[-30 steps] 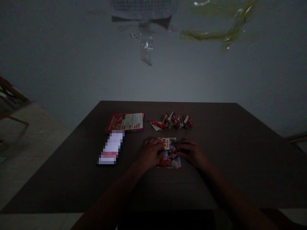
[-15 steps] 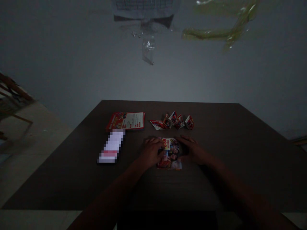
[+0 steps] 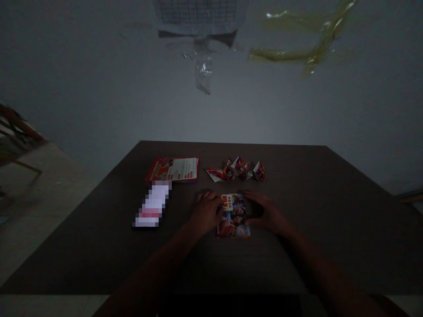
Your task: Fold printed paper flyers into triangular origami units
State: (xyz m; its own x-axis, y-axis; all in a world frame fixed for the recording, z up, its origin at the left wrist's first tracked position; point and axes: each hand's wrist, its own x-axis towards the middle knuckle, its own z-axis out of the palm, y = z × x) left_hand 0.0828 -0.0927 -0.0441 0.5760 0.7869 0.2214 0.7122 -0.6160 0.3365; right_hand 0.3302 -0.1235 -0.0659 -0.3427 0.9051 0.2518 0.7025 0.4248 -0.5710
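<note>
A colourful printed paper [image 3: 234, 218], roughly square, lies flat on the dark table [image 3: 330, 229] in front of me. My left hand [image 3: 208, 212] rests at its left side, fingers apart, with the thumb by the paper's edge. At the right side, my right hand [image 3: 266, 213] curves with thumb and fingers spread, the tips near the paper's right edge. Neither hand grips anything. Beyond the paper stand several small folded paper pieces [image 3: 238, 166], red and white.
A stack of red and white leaflets [image 3: 185, 169] lies at the back left. A phone [image 3: 152, 206] with a lit, blurred screen is just in front of it. The wall [image 3: 264, 110] rises behind the table.
The view has tilted up slightly, so the table sits lower in the picture. My right hand's thumb and fingers look a little wider apart; the paper stays between my hands.
</note>
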